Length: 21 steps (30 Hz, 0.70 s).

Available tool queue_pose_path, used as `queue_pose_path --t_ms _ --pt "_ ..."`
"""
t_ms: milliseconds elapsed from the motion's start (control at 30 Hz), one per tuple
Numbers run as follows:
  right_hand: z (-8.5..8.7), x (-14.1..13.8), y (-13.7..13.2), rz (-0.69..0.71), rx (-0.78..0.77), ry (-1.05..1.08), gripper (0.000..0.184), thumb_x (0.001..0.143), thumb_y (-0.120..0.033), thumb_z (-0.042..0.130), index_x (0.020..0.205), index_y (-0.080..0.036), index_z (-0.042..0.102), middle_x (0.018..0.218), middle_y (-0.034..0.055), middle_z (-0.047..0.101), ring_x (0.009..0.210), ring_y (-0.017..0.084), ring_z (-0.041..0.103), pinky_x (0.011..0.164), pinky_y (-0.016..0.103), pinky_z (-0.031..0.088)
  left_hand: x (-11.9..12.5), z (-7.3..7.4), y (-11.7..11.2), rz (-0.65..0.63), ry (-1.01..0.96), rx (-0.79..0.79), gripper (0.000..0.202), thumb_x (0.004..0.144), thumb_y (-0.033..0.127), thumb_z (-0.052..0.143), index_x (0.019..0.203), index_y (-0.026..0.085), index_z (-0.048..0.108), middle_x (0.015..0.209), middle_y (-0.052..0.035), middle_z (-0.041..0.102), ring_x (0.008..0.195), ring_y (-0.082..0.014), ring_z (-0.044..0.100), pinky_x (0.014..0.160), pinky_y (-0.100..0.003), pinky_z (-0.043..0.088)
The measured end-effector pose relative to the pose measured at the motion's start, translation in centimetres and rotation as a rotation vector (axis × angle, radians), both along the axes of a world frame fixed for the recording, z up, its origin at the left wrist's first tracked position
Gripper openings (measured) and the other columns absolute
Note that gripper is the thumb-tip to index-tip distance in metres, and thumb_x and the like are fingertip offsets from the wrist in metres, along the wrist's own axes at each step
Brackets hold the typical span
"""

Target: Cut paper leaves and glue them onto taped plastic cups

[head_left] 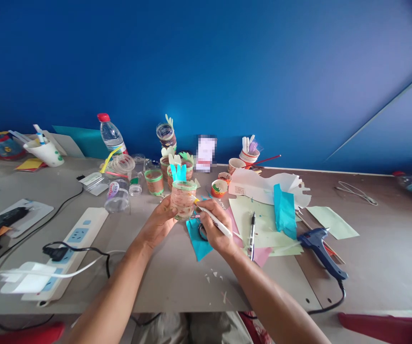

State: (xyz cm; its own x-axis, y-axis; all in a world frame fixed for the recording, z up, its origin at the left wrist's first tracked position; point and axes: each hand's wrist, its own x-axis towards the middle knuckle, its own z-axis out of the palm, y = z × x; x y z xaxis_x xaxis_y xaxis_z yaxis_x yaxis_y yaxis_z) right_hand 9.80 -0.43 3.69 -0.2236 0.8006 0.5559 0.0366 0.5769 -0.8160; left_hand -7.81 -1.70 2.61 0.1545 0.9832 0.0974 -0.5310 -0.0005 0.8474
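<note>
My left hand (162, 220) is closed around the lower left side of a small plastic cup (183, 199), which has a brownish wrapping and a pale green rim. Bright blue paper strips (178, 172) stand up at its top. In my right hand (217, 228) is a white marker pen (217, 221), gripped like a pencil, its yellowish tip at the cup's right side. Whether the tip touches the cup is too small to tell. Scissors (202, 232), partly hidden by my right hand, lie on a piece of blue paper (196, 244) beneath it.
Similar decorated cups (154, 182) stand behind. Pale green paper (263, 217), a black pen (252, 231) and a blue glue gun (322, 248) lie to the right. At left are a power strip (80, 239), a black glue gun (1, 227) and a water bottle (111, 134).
</note>
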Motion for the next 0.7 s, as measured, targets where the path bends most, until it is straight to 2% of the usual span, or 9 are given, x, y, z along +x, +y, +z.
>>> queue_pose_path --t_ms 267,367,533,700 --pt "-0.6 -0.1 0.5 -0.082 -0.130 0.102 0.020 0.089 -0.034 0.052 0.097 -0.022 0.066 0.084 0.0039 0.065 0.075 0.017 0.062 0.071 0.032 0.052 0.1 0.5 0.0 -0.004 -0.036 0.033 0.052 0.077 0.034 0.073 0.125 0.020 0.060 0.137 -0.0132 0.057 0.130 -0.0341 0.047 0.109 -0.051 0.032" --pt "-0.5 0.1 0.4 -0.098 -0.082 0.099 0.019 0.089 -0.033 0.053 0.099 -0.023 0.066 0.086 0.0041 0.065 0.078 0.018 0.063 0.073 0.033 0.051 0.0 0.3 0.0 -0.002 -0.046 0.009 0.053 0.077 0.035 0.072 0.127 0.021 0.059 0.137 -0.0128 0.056 0.130 -0.0339 0.047 0.108 -0.051 0.033" --pt "0.2 0.3 0.0 0.022 0.040 0.064 0.019 0.090 -0.033 0.054 0.103 -0.025 0.066 0.091 0.0055 0.065 0.083 0.020 0.063 0.076 0.035 0.050 -0.1 0.4 -0.1 0.021 -0.014 0.010 0.049 0.079 0.035 0.071 0.124 0.020 0.060 0.131 -0.0128 0.061 0.124 -0.0326 0.053 0.104 -0.048 0.037" --pt "0.6 0.2 -0.1 0.060 0.137 0.026 0.021 0.092 -0.034 0.052 0.106 -0.025 0.066 0.093 0.0068 0.065 0.085 0.021 0.061 0.077 0.036 0.049 0.0 0.4 -0.2 0.022 0.015 0.012 0.046 0.080 0.033 0.070 0.123 0.020 0.060 0.130 -0.0124 0.062 0.123 -0.0316 0.053 0.103 -0.045 0.039"
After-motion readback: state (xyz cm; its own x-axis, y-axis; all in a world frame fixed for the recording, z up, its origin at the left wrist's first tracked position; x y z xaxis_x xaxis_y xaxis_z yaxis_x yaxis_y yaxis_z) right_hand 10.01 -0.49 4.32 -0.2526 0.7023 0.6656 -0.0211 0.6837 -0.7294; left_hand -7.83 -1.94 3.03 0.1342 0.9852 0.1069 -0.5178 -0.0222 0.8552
